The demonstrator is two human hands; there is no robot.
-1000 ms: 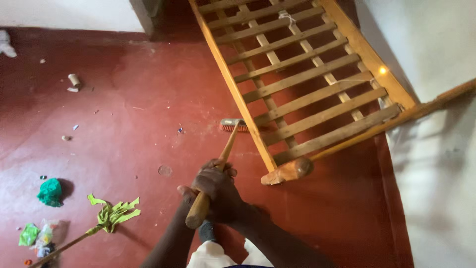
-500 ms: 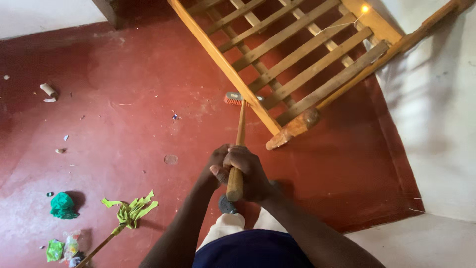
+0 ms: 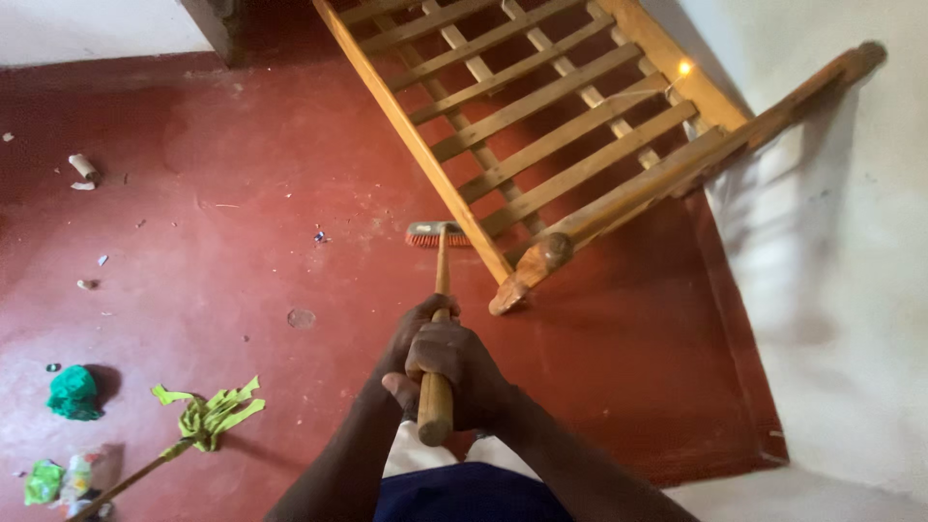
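Seemingly touching, broom head (image 3: 437, 233) meets wooden frame (image 3: 541, 126).

Daylight falls softly across the red floor (image 3: 242, 242), brightest on the white wall (image 3: 851, 290) at right, which looks washed out. The slatted wooden frame (image 3: 541, 116) throws a broad shadow on that wall and darkens the floor beneath it. A small glare spot glints on the frame's upper rail. The corners stretch slightly, and the hands (image 3: 445, 372) look a little soft.
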